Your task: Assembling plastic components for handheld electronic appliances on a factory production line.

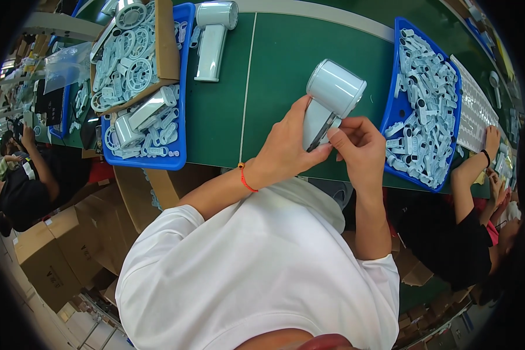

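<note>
My left hand (286,137) is wrapped round the handle of a pale, glossy handheld fan (336,87). The fan is tilted, with its round barrel head pointing up and away from me. A dark slot runs along the side of the handle that faces my right hand (363,150). There, my right thumb and forefinger are pinched together at the slot's edge. Whether a small part lies between those fingertips is hidden. A second handheld fan (212,49) of the same kind lies at the far side of the green table (291,52).
A blue tray (401,108) heaped with small pale parts stands at right. At left, another blue tray (182,116) holds loose parts and a cardboard box (168,41) of ring-shaped pieces. Co-workers sit on both sides; one person's arm (466,175) reaches beside the right tray.
</note>
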A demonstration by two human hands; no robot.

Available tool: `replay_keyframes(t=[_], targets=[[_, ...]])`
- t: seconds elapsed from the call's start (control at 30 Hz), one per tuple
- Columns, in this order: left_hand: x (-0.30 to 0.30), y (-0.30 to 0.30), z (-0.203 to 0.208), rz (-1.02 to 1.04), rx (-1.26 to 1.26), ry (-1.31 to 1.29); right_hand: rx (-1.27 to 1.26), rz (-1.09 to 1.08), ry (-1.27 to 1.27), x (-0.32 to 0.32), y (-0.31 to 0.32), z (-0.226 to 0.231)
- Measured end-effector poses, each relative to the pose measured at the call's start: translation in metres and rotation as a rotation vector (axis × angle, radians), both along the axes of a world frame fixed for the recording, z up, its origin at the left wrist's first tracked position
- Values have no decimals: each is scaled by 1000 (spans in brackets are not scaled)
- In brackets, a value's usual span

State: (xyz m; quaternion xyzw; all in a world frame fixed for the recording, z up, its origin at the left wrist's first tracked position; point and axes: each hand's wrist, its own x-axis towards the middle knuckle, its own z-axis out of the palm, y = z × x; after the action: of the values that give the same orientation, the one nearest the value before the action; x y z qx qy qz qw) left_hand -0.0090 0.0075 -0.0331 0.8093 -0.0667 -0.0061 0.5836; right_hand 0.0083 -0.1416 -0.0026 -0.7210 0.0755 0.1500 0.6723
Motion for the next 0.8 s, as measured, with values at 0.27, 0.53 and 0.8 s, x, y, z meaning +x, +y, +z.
replay_keyframes(t=[0.27, 0.53, 0.8], targets=[[4, 6, 7, -83, -174, 217, 81, -8, 23, 1, 0, -5], [3, 6, 9, -94, -233, 221, 114, 31, -89, 2, -3, -3], [4, 6, 8, -62, -135, 105, 33, 24, 18, 4, -2, 2]])
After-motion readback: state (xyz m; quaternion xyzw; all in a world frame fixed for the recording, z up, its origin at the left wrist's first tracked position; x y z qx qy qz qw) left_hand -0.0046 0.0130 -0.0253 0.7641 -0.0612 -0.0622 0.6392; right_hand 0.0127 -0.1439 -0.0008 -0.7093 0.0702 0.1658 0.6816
